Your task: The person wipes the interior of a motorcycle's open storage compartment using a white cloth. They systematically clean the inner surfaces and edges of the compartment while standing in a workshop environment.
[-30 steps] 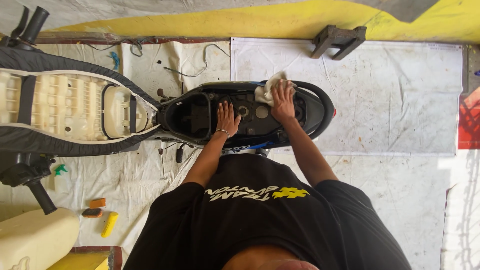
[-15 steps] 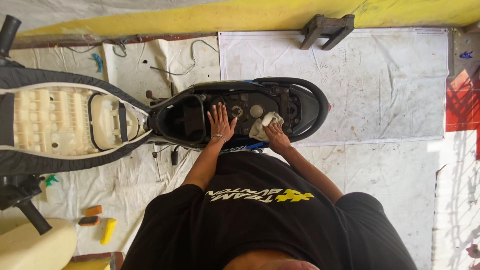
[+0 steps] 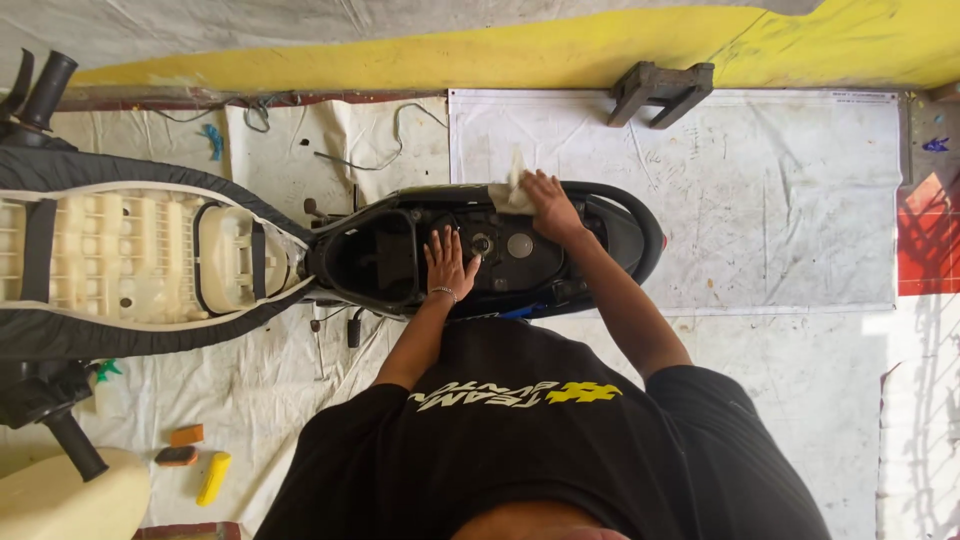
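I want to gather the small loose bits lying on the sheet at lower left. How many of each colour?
Orange rectangular blocks: 2
Yellow plastic handle-shaped tool: 1
Green scrap: 1
Total: 4

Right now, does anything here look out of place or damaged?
Nothing looks broken or spilled. The scooter's seat is flipped open, pale underside up. The left hand rests flat in the open compartment; the right hand presses a white cloth on its rim. Small tools lie loose on the floor sheet.
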